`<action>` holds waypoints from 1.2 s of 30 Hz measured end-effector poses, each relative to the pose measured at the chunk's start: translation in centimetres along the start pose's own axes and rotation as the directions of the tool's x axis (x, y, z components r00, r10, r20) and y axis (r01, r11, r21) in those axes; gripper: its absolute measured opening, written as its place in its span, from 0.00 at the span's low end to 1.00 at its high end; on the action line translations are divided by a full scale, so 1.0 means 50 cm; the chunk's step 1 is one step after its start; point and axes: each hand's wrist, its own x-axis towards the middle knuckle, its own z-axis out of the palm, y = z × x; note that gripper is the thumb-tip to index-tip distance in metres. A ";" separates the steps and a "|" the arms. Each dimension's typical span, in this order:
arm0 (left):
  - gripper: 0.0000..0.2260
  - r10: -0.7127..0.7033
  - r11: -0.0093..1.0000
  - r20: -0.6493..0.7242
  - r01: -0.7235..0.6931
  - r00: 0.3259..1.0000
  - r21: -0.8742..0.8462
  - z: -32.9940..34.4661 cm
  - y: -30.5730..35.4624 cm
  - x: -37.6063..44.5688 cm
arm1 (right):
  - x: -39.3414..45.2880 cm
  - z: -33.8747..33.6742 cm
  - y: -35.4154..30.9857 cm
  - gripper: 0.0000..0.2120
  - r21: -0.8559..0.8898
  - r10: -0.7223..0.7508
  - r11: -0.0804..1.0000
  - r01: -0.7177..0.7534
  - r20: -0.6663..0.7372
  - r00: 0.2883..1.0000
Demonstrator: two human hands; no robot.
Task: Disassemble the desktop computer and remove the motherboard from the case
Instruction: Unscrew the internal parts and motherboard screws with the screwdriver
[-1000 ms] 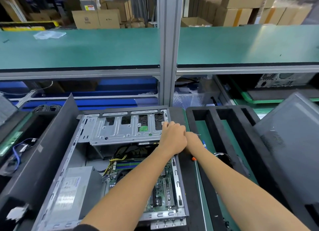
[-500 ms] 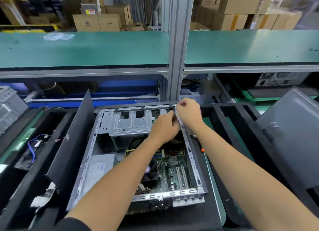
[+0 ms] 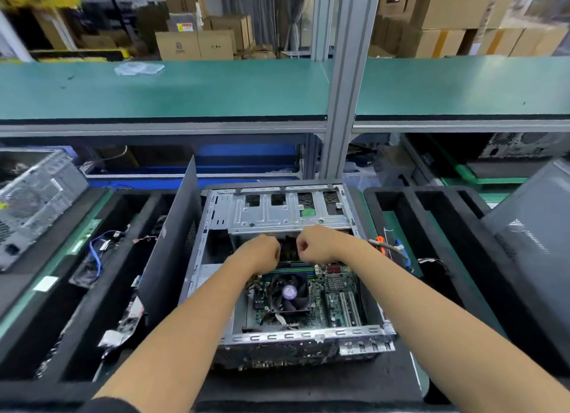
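Observation:
The open desktop case [image 3: 305, 335] lies flat on a black mat in front of me. Its silver drive cage [image 3: 277, 215] is at the far end. The green motherboard [image 3: 342, 289] with its black CPU fan [image 3: 290, 292] sits on the case floor. Both hands are inside the case, just near of the drive cage and above the memory slots. My left hand [image 3: 260, 252] shows only its back, with the fingers turned down out of sight. My right hand [image 3: 317, 246] is curled into a fist. Nothing is visible inside either hand.
A black side panel [image 3: 172, 243] stands upright against the case's left wall. Black foam trays flank the case, the left one [image 3: 123, 304] holding loose cables [image 3: 98, 252]. An orange-handled screwdriver [image 3: 381, 243] lies to the right. Another grey case [image 3: 34, 203] sits far left. A metal post [image 3: 348, 104] rises behind.
Both hands have left the case's far right edge and moved into the case interior below the drive cage. The view has shifted so that the case sits centred.

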 end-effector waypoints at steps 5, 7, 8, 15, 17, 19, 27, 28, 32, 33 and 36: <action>0.07 -0.085 0.988 -0.075 0.094 0.994 0.123 0.007 -0.028 -0.014 | 0.010 0.046 0.024 0.05 -0.077 0.068 0.995 -0.061 0.099 0.993; 0.07 -0.128 0.977 -0.066 0.137 0.990 0.164 0.008 -0.035 -0.015 | 0.017 0.060 0.034 0.05 -0.037 0.050 0.998 -0.048 0.076 0.996; 0.07 -0.138 0.975 -0.057 0.145 0.989 0.168 0.009 -0.038 -0.012 | 0.019 0.065 0.038 0.05 -0.011 0.048 0.999 -0.047 0.054 0.997; 0.07 -0.174 0.976 -0.013 0.174 0.985 0.127 0.006 -0.039 -0.002 | 0.023 0.092 0.060 0.09 0.061 0.088 0.995 -0.084 -0.062 0.994; 0.11 -0.191 0.981 0.030 0.190 0.981 0.032 0.003 -0.044 0.004 | 0.025 0.093 0.063 0.09 0.067 0.104 0.993 -0.098 -0.092 0.990; 0.11 -0.198 0.978 0.027 0.199 0.980 -0.059 0.001 -0.049 0.007 | 0.028 0.090 0.065 0.09 0.062 0.118 0.992 -0.111 -0.134 0.984; 0.09 -0.217 0.956 0.048 0.223 0.975 -0.189 0.003 -0.054 0.005 | 0.030 0.097 0.066 0.09 0.018 0.156 0.988 -0.155 -0.090 0.984; 0.08 -0.222 0.955 0.048 0.227 0.974 -0.191 0.003 -0.053 0.004 | 0.029 0.097 0.066 0.09 0.019 0.158 0.987 -0.157 -0.088 0.983; 0.08 -0.215 0.961 0.063 0.223 0.974 -0.163 0.000 -0.050 0.006 | 0.027 0.097 0.067 0.09 0.038 0.171 0.985 -0.168 -0.085 0.982; 0.08 -0.213 0.962 0.076 0.222 0.974 -0.158 -0.001 -0.049 0.006 | 0.026 0.097 0.067 0.09 0.044 0.174 0.984 -0.171 -0.085 0.981; 0.09 -0.222 0.958 0.157 0.245 0.962 -0.149 -0.002 -0.045 0.011 | 0.026 0.099 0.069 0.10 0.057 0.183 0.982 -0.179 -0.087 0.979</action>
